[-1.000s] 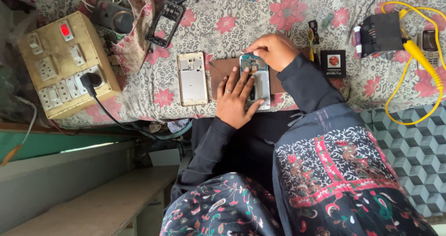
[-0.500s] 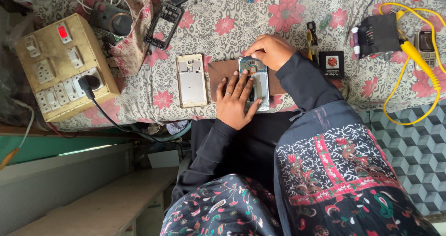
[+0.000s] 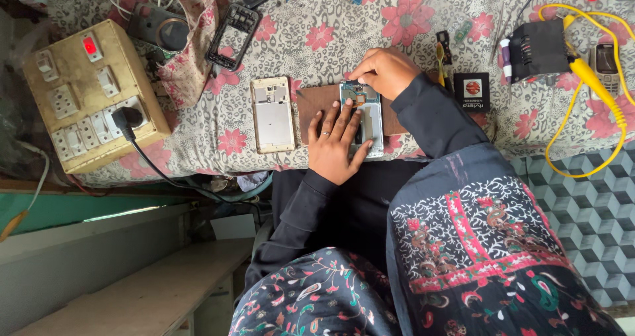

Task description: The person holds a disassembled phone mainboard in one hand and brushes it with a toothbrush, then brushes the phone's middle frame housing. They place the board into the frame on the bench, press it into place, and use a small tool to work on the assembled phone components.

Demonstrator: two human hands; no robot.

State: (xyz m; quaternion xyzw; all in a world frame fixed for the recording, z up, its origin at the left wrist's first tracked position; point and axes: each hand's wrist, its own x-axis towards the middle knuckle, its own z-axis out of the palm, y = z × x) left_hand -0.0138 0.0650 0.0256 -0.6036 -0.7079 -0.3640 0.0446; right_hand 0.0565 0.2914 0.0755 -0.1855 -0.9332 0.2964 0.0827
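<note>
An opened phone with its inner parts showing lies on a brown mat on the flower-patterned table cloth. My left hand lies flat on the phone's lower half, fingers spread, a ring on one finger. My right hand is at the phone's top end, fingertips pinched on something small that I cannot make out. A gold phone back shell lies just left of the mat.
A wooden switch-and-socket board with a black plug stands at the left. A black phone frame, a small dark box, a black device with yellow cable and an old keypad phone lie around.
Both hands have stayed on the phone; only small shifts of my right fingertips at its top end.
</note>
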